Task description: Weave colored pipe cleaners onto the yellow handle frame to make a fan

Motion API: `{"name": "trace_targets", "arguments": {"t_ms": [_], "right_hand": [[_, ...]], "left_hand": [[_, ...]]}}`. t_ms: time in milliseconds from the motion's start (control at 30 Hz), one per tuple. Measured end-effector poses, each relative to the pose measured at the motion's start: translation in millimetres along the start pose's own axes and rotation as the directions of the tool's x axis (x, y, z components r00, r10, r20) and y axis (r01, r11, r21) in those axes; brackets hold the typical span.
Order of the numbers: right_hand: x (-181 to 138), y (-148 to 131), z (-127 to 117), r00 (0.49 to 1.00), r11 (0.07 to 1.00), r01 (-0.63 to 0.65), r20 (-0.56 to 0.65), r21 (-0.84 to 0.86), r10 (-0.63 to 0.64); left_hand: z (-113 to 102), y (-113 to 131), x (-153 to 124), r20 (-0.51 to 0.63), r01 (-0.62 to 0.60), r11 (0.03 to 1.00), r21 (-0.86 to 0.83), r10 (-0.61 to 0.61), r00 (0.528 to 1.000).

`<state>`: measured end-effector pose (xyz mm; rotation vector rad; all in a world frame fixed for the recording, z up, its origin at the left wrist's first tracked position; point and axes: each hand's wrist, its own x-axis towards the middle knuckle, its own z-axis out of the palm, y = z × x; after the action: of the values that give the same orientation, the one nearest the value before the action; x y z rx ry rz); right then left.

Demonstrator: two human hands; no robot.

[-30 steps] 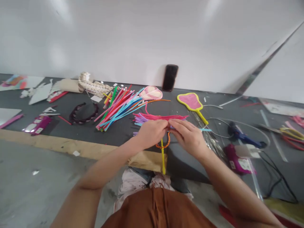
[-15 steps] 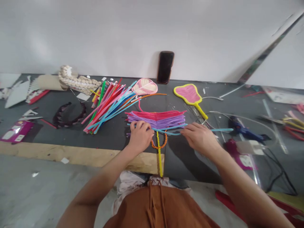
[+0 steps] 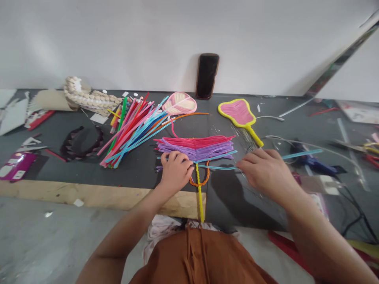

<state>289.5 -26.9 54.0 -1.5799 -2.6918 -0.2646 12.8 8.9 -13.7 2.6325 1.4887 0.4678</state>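
Note:
A row of red and purple pipe cleaners (image 3: pixel 211 149) lies side by side, bent at the middle over a yellow twisted stem (image 3: pixel 199 193). An orange twisted loop (image 3: pixel 207 173) hangs beside the stem. My left hand (image 3: pixel 177 170) is closed on the lower left edge of the row, its fingertips near the top of the stem. To the right, my right hand (image 3: pixel 265 169) pinches a light blue pipe cleaner (image 3: pixel 220 167), whose free end sticks out past the knuckles. A second light blue strand (image 3: pixel 219 157) slants along the row's lower right edge.
Loose coloured pipe cleaners (image 3: pixel 133 134) are heaped left of the row. Behind are a pink-and-white oval piece (image 3: pixel 179 103), a yellow-edged pink piece (image 3: pixel 237 112) and a phone (image 3: pixel 207 75) against the wall. A blue glue gun (image 3: pixel 318 163) and wires lie right; a dark headband (image 3: pixel 65 148) lies left.
My right hand has slid right, pulling along the light blue pipe cleaner. The other blue strand's right end now lies free, slanting upward. My left hand stays on the row.

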Motion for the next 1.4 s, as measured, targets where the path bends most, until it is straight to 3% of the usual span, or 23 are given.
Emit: {"name": "trace_targets", "arguments": {"t_ms": [433, 600, 700, 833, 1133, 1267, 1400], "right_hand": [[5.7, -18.5, 43.8, 0.992, 0.99, -0.092, 0.097, 0.11, 0.082], [9.2, -30.6, 42.4, 0.99, 0.978, -0.091, -0.092, 0.186, 0.11], [17.3, -49.7, 40.8, 0.989, 0.965, 0.038, -0.15, 0.258, 0.002], [26.4, -74.8, 45.3, 0.986, 0.938, 0.161, -0.085, 0.308, -0.142], [25.0, -82.6, 51.8, 0.991, 0.938, 0.134, -0.025, 0.32, -0.133], [25.5, -83.8, 50.0, 0.992, 0.938, 0.117, 0.0, 0.326, -0.123], [25.7, -84.6, 49.2, 0.992, 0.936, 0.109, 0.028, 0.333, -0.126]], "left_hand": [[-8.1, 8.1, 8.0, 0.119, -0.02, 0.992, 0.126, 0.005, 0.993], [-7.2, 11.9, 10.8, 0.189, -0.026, 0.98, 0.197, -0.012, 0.982], [-8.1, 11.8, 12.2, 0.205, -0.031, 0.977, 0.21, -0.012, 0.979], [-12.4, 11.4, 15.4, 0.221, -0.082, 0.965, 0.249, 0.026, 0.975], [-24.1, -3.8, 15.3, 0.141, -0.122, 0.949, 0.29, 0.083, 0.986], [-25.7, -0.4, 14.0, 0.178, -0.115, 0.971, 0.212, 0.078, 0.981], [-24.7, 10.0, 18.4, 0.241, -0.098, 0.965, 0.244, 0.037, 0.97]]}}
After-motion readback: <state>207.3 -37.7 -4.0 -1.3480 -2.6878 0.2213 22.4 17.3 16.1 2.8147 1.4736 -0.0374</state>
